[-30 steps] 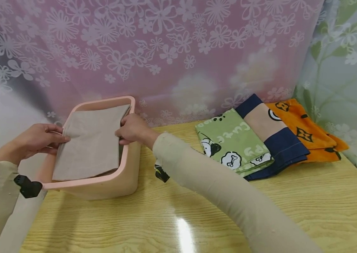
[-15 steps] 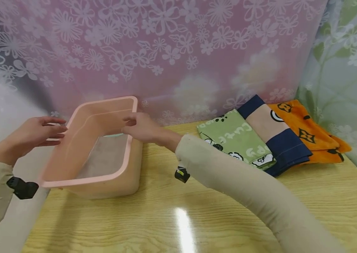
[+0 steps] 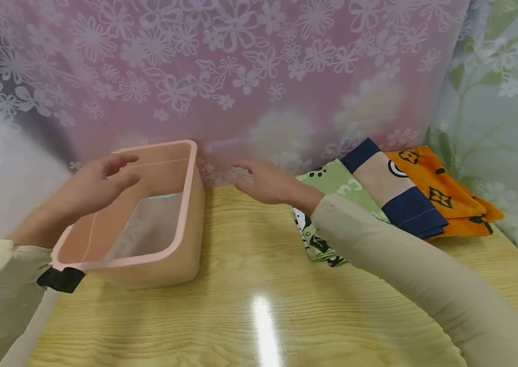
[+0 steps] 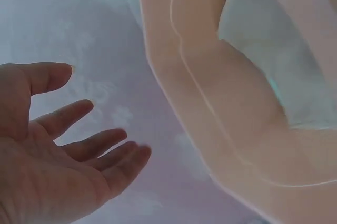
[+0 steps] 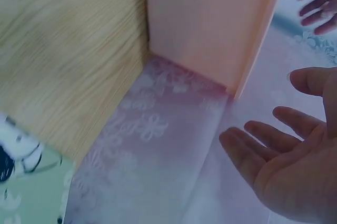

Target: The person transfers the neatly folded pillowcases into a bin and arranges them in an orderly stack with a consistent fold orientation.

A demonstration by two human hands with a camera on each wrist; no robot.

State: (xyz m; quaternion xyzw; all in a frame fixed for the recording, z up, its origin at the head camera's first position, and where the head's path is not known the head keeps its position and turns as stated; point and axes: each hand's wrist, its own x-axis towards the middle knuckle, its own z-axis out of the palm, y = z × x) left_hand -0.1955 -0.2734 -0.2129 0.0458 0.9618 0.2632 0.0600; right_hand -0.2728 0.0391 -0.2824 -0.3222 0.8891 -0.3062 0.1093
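Observation:
My left hand (image 3: 91, 186) hovers over the left side of a pink plastic bin (image 3: 185, 204), fingers loosely spread and holding nothing. Inside the bin lies a folded grey-beige cloth (image 3: 151, 224), with a thin pale-green edge showing at its far end. My right hand (image 3: 265, 181) is in the air between the bin and a folded green cloth (image 3: 332, 181) with cartoon dog prints, its fingers relaxed and bare. The right forearm hides part of that green cloth. In the left wrist view the left palm (image 4: 68, 166) faces up beside the bin's rim.
Beside the green cloth lie a folded navy and beige cloth (image 3: 384, 178) and an orange cloth (image 3: 451, 188) with dark motifs, overlapping each other on the wooden table (image 3: 222, 306). A pink flowered curtain (image 3: 240, 92) hangs behind the table.
Both hands let go of the grey-beige cloth, which dropped down into the bin. The right hand then moved right toward the green cloth; the left moved right, over the bin.

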